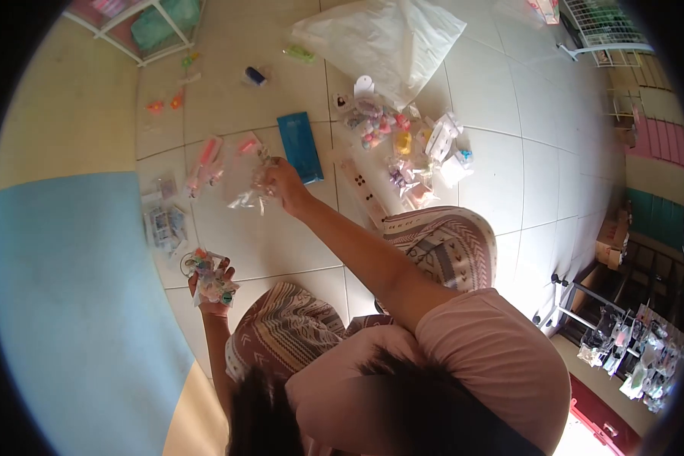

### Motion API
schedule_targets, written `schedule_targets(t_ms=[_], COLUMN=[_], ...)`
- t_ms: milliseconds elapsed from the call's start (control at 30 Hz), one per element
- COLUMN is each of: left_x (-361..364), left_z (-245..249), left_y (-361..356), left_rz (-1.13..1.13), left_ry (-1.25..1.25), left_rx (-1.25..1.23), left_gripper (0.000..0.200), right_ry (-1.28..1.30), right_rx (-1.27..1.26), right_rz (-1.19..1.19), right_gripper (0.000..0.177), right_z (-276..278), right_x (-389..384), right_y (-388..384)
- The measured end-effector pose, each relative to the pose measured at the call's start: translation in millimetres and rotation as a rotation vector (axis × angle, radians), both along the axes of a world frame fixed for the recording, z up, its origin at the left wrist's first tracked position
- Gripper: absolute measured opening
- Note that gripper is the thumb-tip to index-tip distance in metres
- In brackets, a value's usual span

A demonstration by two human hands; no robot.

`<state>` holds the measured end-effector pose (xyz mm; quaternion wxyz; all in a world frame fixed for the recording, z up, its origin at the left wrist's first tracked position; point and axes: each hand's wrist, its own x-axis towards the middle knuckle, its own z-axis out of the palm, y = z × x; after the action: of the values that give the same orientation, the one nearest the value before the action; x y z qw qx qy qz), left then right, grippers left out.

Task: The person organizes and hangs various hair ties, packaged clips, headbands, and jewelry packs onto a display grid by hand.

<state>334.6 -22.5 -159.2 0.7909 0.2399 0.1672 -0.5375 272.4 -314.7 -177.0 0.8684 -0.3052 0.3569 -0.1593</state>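
My left hand (214, 306), at the lower left near the wall, is closed around a bunch of small colourful trinkets (209, 275) in clear wrapping. A thin ring sticks out at the bunch's left side. Farther forward, my right hand (283, 185) grips several clear plastic packets (252, 190) with shiny contents too small to name. Just beyond that hand lies a blue flat packet (301, 147). Pink items in clear bags (206, 163) rest to its left. Grey and blue small packets (166, 226) lie by the wall, between the two hands' reach.
Right of the blue packet is a pile of colourful wrapped trinkets (376, 125), with a long white card (363, 194) below. A white plastic bag (387, 42) lies behind. Orange pieces (166, 102) and a dark blue item (255, 75) sit farther back. A rack of hanging packets (638, 357) stands right.
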Motion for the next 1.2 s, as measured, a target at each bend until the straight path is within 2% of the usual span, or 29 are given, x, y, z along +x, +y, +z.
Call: schedule_targets(t_ms=[100,167,200,267,333,400,467,500,600,667,700,733,767,833,867,900,1000,1033,1133,1200], left_x=[5,6,8,2,-11,-24,-40,-45,-71,-66,-76,-80,-85,-99,-105,-115,-143,-147,-171,-183], left_z=[58,98,122,177,220,292,369,402,490,553,588,616,635,654,666,680,722,726,735,732], left_y=[4,1,-3,-14,-19,-37,-50,-57,-60,-76,-80,-87,-90,-83,-78,-71,-70,-69,-57,-44], left_rz=[0.013,0.011,-0.043,-0.095,-0.076,-0.101,-0.100,-0.113,-0.081,-0.078,-0.074,-0.069,-0.095,-0.052,-0.023,0.053,0.222,0.201,0.282,0.297], left_ry=[-0.052,-0.082,-0.065,-0.016,0.058,0.095,0.128,0.144,0.150,0.068,-0.015,-0.097,-0.067,-0.156,-0.205,-0.276,-0.411,-0.429,-0.513,-0.547], left_rx=[0.100,0.222,0.041,-0.003,-0.091,-0.203,-0.157,-0.228,-0.239,-0.223,-0.207,-0.189,-0.386,-0.339,-0.312,-0.060,-0.062,-0.211,-0.141,-0.136], left_gripper=[0.045,0.047,0.045,0.045,0.046,0.050,0.055,0.059,0.060,0.064,0.064,0.065,0.064,0.065,0.065,0.066,0.068,0.068,0.070,0.068], right_ry=[0.036,-0.038,-0.073,0.017,-0.133,-0.099,-0.004,0.043,0.013,-0.120,-0.030,-0.007,-0.002,-0.025,-0.058,-0.087,-0.291,-0.323,-0.476,-0.501], right_rx=[0.006,0.066,0.088,-0.010,0.124,0.342,0.175,0.082,-0.229,-0.383,-0.455,-0.555,-0.500,-0.469,-0.495,-0.518,-0.755,-0.806,-1.158,-1.264], right_rz=[-0.024,0.019,0.072,-0.028,0.160,0.254,0.450,0.537,0.823,0.733,0.856,0.882,0.916,0.999,1.045,1.094,0.970,0.946,0.805,0.876], right_gripper=[0.022,0.014,0.014,0.025,0.031,0.037,0.040,0.042,0.045,0.035,0.024,0.021,0.021,0.021,0.021,0.020,0.019,0.016,0.013,0.011], right_z=[71,96,110,155,203,255,346,396,513,568,600,641,671,710,724,735,738,740,756,778], right_x=[-6,-16,-25,-39,-65,-79,-97,-103,-119,-107,-111,-110,-110,-108,-106,-104,-100,-98,-95,-90], right_y=[-10,-21,-28,-27,-42,-52,-53,-50,-35,-23,-22,-19,-18,-8,-5,-3,7,9,15,20])
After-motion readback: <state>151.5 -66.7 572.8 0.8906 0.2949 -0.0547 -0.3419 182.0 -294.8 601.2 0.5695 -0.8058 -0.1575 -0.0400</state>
